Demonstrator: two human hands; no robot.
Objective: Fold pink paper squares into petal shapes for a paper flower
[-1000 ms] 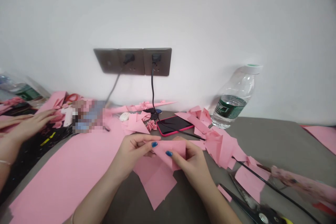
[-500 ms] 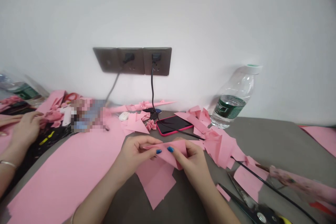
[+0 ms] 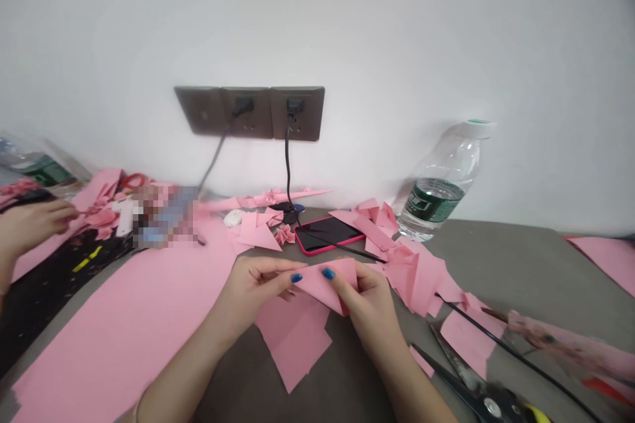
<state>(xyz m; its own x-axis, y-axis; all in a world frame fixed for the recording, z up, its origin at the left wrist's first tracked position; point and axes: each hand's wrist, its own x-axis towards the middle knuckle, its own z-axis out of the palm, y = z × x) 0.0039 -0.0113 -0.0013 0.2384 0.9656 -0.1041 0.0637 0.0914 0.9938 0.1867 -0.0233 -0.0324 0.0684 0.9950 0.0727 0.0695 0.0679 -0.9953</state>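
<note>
Folded pink paper (image 3: 322, 283) is pinched between thumbs and fingers of left hand (image 3: 262, 289) and right hand (image 3: 366, 294), with bare grey tabletop (image 3: 347, 377) just below.

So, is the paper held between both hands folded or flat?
Folded: the pink paper is doubled over into a roughly triangular shape, pinched by the left hand and the right hand.

Indoor craft table (image 3: 520, 251), room type unclear: pink paper sheets (image 3: 149, 317), scissors (image 3: 476, 400), wall sockets (image 3: 248, 112).
</note>
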